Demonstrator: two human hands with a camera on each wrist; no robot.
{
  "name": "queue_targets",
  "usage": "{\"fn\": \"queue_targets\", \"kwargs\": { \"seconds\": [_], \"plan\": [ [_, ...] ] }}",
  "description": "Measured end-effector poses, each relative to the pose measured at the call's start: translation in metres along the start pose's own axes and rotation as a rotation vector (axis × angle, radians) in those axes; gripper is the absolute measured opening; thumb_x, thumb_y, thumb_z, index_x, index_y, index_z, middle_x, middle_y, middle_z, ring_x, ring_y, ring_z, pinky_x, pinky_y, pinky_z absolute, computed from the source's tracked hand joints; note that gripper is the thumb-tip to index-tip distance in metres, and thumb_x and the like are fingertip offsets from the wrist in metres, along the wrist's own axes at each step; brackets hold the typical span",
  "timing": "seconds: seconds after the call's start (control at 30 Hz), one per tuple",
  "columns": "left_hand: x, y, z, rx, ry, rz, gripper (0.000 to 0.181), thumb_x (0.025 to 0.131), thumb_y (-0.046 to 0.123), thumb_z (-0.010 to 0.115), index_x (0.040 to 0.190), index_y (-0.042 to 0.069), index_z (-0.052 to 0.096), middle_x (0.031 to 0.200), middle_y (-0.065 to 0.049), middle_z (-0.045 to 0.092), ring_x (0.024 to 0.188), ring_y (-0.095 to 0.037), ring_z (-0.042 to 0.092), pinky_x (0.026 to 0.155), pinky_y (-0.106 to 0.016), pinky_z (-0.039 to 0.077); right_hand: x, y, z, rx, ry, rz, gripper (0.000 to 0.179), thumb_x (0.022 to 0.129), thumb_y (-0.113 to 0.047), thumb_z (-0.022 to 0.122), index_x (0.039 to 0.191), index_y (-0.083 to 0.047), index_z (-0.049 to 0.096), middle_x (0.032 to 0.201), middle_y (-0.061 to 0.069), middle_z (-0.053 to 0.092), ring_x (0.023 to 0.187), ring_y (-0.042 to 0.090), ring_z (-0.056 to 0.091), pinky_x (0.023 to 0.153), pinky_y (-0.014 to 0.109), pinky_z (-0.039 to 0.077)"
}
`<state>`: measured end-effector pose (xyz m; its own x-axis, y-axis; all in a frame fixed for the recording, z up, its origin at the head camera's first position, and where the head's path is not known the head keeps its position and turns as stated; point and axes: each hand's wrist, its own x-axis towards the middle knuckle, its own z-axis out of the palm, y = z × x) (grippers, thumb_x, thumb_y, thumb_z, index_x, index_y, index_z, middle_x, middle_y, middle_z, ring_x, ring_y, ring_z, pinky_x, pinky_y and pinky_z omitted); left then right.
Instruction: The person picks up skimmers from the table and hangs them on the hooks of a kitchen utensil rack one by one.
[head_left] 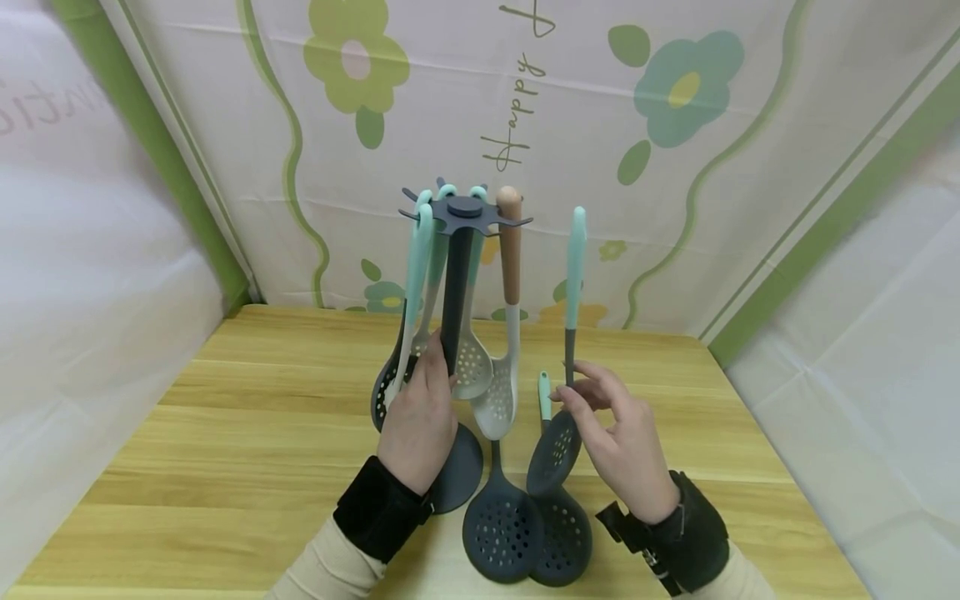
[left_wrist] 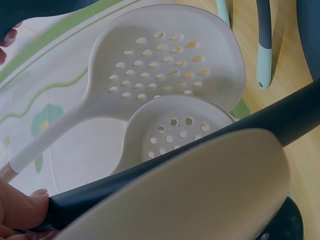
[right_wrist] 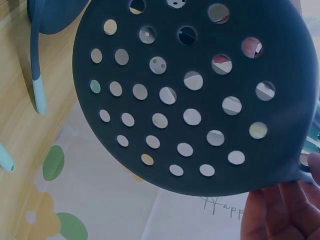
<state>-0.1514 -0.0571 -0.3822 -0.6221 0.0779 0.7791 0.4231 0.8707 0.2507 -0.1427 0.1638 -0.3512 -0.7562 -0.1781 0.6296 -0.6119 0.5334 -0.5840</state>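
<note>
My left hand [head_left: 420,425] grips the black post [head_left: 454,308] of a utensil rack, which stands on a round dark base [head_left: 459,471]. From its spoked top [head_left: 465,218] hang several mint-handled utensils, a dark perforated one [head_left: 382,383] among them, and a wood-handled pale slotted turner [head_left: 495,408]. To the right of the rack, my right hand [head_left: 618,442] pinches a dark skimmer [head_left: 553,458] at its neck, mint handle [head_left: 575,267] pointing up. The right wrist view shows its perforated head [right_wrist: 195,100] close up, with the fingers [right_wrist: 280,212] at the neck.
Two dark skimmers lie partly overlapped on the wooden table [head_left: 262,467], the left one [head_left: 502,529] over the right one [head_left: 567,542]. A mint handle [head_left: 544,396] shows behind the raised skimmer. A flowered cloth [head_left: 570,125] hangs behind the table.
</note>
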Motion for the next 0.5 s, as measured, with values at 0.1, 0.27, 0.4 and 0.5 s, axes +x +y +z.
{"fn": "queue_targets", "kwargs": {
  "seconds": [0.1,0.27,0.4,0.5],
  "plan": [
    [0.0,-0.0002,0.0008,-0.002,0.001,0.002,0.067,0.085,-0.007,0.072,0.141,-0.013,0.037,0.122,-0.03,0.061,0.067,-0.027,0.069,0.047,-0.029,0.055,0.0008,-0.0012,-0.0005,0.004,0.002,-0.011,0.028,0.093,0.001,0.065,0.121,-0.004,0.064,0.09,0.003,0.077,0.075,0.019,0.07,0.062,0.024,0.057],
    [0.0003,0.0002,0.001,-0.005,0.003,-0.001,0.066,0.084,-0.008,0.072,0.14,-0.013,0.037,0.122,-0.03,0.061,0.064,-0.026,0.068,0.046,-0.029,0.054,0.0019,-0.0031,-0.001,0.0,0.005,-0.033,0.029,0.092,0.002,0.065,0.121,-0.003,0.064,0.09,0.003,0.077,0.074,0.019,0.07,0.064,0.024,0.057],
    [0.0004,0.0008,0.0003,-0.007,0.0,-0.003,0.066,0.085,-0.008,0.072,0.14,-0.013,0.038,0.121,-0.03,0.061,0.064,-0.025,0.068,0.046,-0.028,0.054,0.0031,-0.0058,-0.0007,0.009,0.005,-0.051,0.03,0.092,0.004,0.066,0.121,-0.003,0.064,0.089,0.003,0.077,0.073,0.019,0.07,0.064,0.024,0.058],
    [0.0002,0.0009,-0.0003,-0.005,0.002,-0.003,0.065,0.085,-0.009,0.071,0.14,-0.013,0.038,0.12,-0.03,0.061,0.064,-0.025,0.068,0.046,-0.028,0.054,0.0038,-0.0078,0.0001,0.015,0.001,-0.061,0.03,0.091,0.004,0.066,0.121,-0.003,0.064,0.089,0.003,0.077,0.073,0.02,0.069,0.065,0.025,0.058]
  ]
}}
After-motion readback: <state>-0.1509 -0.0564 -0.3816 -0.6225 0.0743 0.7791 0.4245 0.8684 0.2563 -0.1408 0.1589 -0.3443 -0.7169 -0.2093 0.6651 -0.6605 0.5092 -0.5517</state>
